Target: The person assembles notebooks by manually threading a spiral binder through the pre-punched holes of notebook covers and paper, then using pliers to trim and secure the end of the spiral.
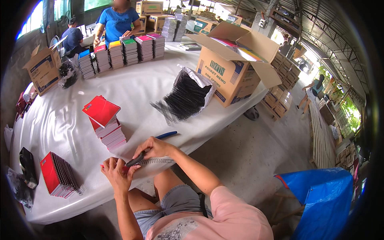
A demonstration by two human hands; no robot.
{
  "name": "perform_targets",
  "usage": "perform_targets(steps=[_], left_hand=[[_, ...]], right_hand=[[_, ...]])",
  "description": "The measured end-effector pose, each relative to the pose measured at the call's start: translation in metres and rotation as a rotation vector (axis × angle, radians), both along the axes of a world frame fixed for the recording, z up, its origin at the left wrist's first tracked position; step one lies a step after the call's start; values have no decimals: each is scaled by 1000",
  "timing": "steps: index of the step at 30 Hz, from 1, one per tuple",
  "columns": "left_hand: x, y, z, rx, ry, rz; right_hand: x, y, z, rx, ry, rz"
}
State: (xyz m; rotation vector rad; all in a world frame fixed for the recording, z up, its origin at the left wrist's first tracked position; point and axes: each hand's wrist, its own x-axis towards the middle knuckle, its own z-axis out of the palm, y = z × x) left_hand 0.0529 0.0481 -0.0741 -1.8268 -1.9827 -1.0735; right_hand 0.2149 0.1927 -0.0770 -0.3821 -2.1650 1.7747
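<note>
My left hand [117, 172] is closed on a small red notebook [125, 169] at the table's near edge. My right hand [154, 147] grips dark-jawed pliers [137, 161], held at the notebook's edge. A blue handle [167, 135] sticks out beyond that hand, seemingly part of the same tool. From the notebook, a dark spiral coil [162, 161] runs out to the right under my wrist. A stack of loose red-covered notebooks [105, 114] stands just beyond my hands. At the left, red notebooks with black coils [56, 172] are piled up.
A white bag of black coils [188, 94] spills on the white-covered table [60, 120]. An open carton [228, 72] stands at the far right edge. Coloured notebook stacks [130, 52] line the back, before a person in blue [118, 20]. A black object [27, 166] lies far left.
</note>
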Motion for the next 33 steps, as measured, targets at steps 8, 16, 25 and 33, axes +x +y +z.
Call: perform_targets(steps=[8, 16, 25, 33], left_hand=[[-6, -6, -3, -1, 16, -24], [-8, 0, -3, 0, 14, -52], [-11, 1, -9, 7, -2, -53], [-29, 5, -25, 177, -306, -27]], right_hand=[[-2, -8, 14, 216, 88, 21], [-4, -11, 22, 248, 194, 44], [-2, -11, 26, 92, 220, 92], [-11, -13, 29, 5, 369, 131]])
